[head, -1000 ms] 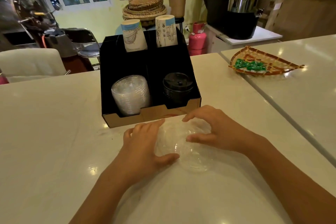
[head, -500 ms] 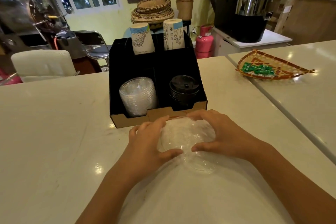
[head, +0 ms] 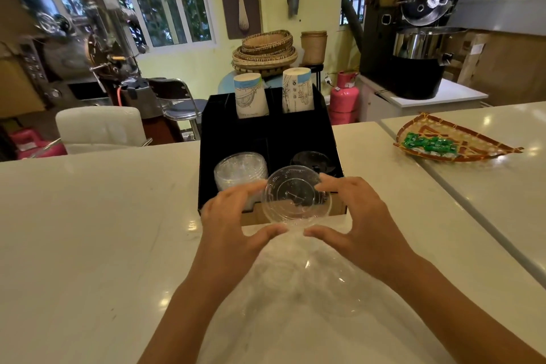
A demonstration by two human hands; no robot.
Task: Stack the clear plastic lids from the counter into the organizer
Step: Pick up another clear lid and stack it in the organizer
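A clear plastic lid (head: 296,196) is held up on edge between my two hands, in front of the black organizer (head: 267,133). My left hand (head: 233,223) grips its left rim and my right hand (head: 354,219) its right rim. A stack of clear lids (head: 240,170) sits in the organizer's front left compartment. Black lids (head: 313,158) fill the front right one. More clear lids (head: 334,284) lie on the white counter (head: 88,245) below my hands, hard to make out.
Two stacks of paper cups (head: 251,96) stand in the organizer's back compartments. A woven tray with green candies (head: 452,143) lies on the counter to the right. A seam between counter slabs (head: 461,207) runs diagonally at the right.
Both hands have lifted one clear lid off the pile on the counter and raised it towards the organizer's front. The camera view has tilted up slightly.
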